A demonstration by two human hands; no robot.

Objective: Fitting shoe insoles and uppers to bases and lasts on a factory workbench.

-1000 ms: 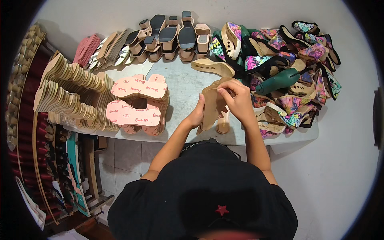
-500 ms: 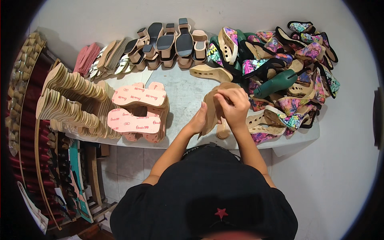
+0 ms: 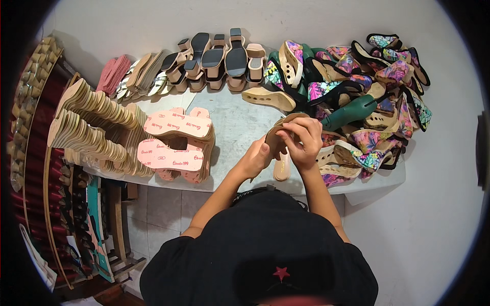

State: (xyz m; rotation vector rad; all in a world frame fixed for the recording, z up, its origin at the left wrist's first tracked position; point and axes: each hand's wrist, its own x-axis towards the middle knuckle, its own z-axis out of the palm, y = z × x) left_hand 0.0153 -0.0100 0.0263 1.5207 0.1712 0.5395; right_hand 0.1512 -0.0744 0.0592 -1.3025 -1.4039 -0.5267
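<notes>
A grey worktable (image 3: 232, 127) spans the view, loaded on three sides. At its left edge stand fanned rows of pale wedge soles (image 3: 84, 122), and beside them a stack of pink insoles (image 3: 176, 140) lies flat, two piles deep. Along the back edge runs a row of platform soles with black bottoms (image 3: 219, 56), with thin pink and tan insoles (image 3: 127, 74) leaning at its left end. The right side holds a loose heap of sandals with floral straps (image 3: 357, 97), a dark green shoe last (image 3: 352, 109) lying among them. No box or tray shows; everything rests straight on the table.

Above the near edge, both hands meet on a tan insole (image 3: 278, 130), held tilted above the table. The left hand (image 3: 255, 159) grips its lower side with fingers curled, and the right hand (image 3: 305, 142) closes over its upper part, fingers pressed on its edge. Just below them another tan sole (image 3: 282, 168) lies on the table.
</notes>
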